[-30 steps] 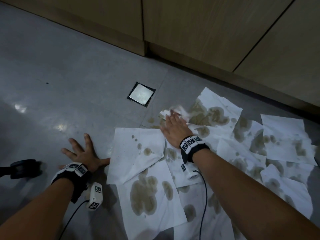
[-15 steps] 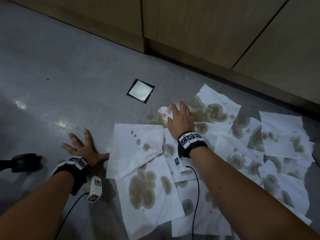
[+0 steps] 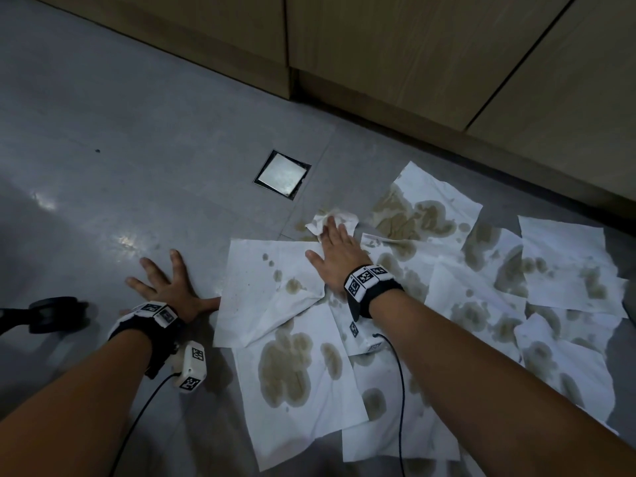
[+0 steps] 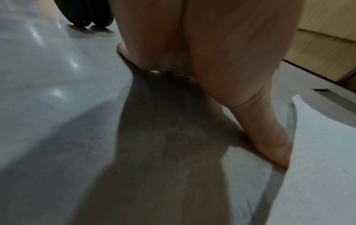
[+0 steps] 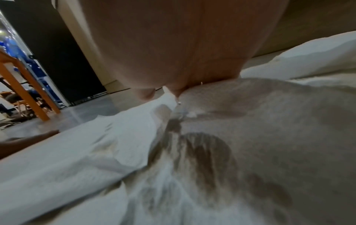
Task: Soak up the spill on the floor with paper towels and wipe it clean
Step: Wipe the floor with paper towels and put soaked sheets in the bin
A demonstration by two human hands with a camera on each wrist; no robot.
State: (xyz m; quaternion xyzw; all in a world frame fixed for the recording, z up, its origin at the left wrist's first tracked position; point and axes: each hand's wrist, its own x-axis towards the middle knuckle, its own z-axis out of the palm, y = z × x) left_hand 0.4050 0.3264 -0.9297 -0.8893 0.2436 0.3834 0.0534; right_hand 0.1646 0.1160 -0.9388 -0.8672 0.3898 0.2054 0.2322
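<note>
Several white paper towels (image 3: 289, 366) lie spread over the grey floor (image 3: 137, 132), blotched with brown liquid. My right hand (image 3: 339, 251) lies flat with straight fingers, pressing a crumpled wet towel (image 3: 332, 222) at the sheets' far left edge. A few brown drops of the spill (image 3: 303, 227) show on bare floor just left of that wad. My left hand (image 3: 165, 285) is spread flat on the floor left of the towels, its thumb (image 4: 269, 144) touching the edge of a dry sheet (image 4: 323, 152). In the right wrist view a soaked towel (image 5: 212, 152) fills the foreground under the palm.
A square metal floor drain (image 3: 282, 173) sits just beyond the towels. Wooden cabinet fronts (image 3: 413, 46) run along the far side. A black caster wheel (image 3: 55, 313) stands at the left. Orange chair legs (image 5: 25, 91) appear far off in the right wrist view.
My right hand has slid the crumpled towel leftward, then back toward me, over the spill's far left edge. My left hand has stayed planted on the floor.
</note>
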